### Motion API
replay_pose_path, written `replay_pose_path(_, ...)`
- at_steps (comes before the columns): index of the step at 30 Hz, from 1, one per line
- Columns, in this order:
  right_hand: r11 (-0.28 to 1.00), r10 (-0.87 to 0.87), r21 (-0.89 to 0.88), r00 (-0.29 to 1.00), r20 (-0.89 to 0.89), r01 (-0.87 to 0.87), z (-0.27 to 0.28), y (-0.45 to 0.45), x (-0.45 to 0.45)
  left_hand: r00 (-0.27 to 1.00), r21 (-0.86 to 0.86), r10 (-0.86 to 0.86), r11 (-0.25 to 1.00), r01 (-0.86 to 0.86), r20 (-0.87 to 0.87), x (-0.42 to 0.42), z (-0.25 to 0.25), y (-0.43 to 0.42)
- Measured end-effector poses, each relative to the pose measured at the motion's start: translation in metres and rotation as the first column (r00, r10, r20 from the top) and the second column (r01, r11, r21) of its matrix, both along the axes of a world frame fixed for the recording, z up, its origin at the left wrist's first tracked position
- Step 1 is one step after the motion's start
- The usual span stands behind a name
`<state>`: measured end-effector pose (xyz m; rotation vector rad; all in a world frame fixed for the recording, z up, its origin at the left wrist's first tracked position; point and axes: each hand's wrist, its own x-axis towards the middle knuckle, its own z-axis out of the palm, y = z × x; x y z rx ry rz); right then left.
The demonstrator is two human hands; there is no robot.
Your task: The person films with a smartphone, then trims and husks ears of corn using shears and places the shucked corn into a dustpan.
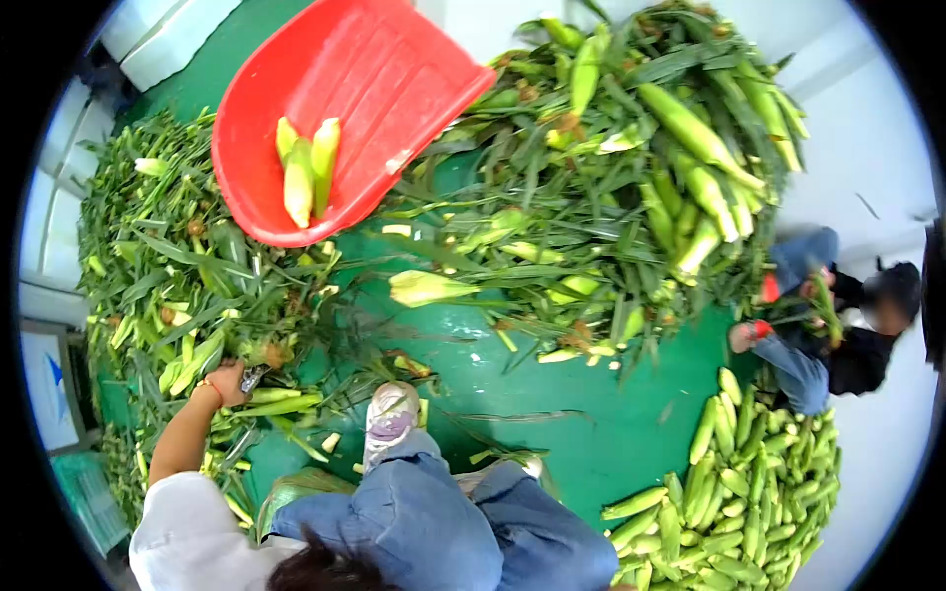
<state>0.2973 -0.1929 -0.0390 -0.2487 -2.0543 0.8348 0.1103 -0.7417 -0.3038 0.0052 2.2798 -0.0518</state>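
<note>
Leaves (187, 258) heap at left of the frame, where the worker's left hand (227, 382) is curled around a metallic object (253, 378); just right and slightly below, a pale-green corn piece (283, 405) lies lengthwise left to right, nearest that hand. The right hand is out of view, its grip untellable; corn ears (729, 492) pile lower right.

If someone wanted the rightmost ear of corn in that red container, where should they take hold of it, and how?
I'd take the rightmost ear round its middle, coming from the picture's right. It is long and narrow, and on that side only the red container lies beside it, while the other ears crowd its left.
</note>
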Motion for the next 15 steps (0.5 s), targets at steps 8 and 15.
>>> replay_pose_path(8,0.927,-0.131,-0.346,0.99,0.056,0.143,0.023,-0.023,0.013,0.999,0.265,-0.027,0.964,0.016,0.04,-0.05,0.096,0.081)
replay_pose_path(15,0.846,-0.19,-0.51,0.982,-0.017,0.155,-0.003,0.033,0.034,0.962,0.606,0.264,0.777,-0.169,-0.07,0.011,0.08,0.135)
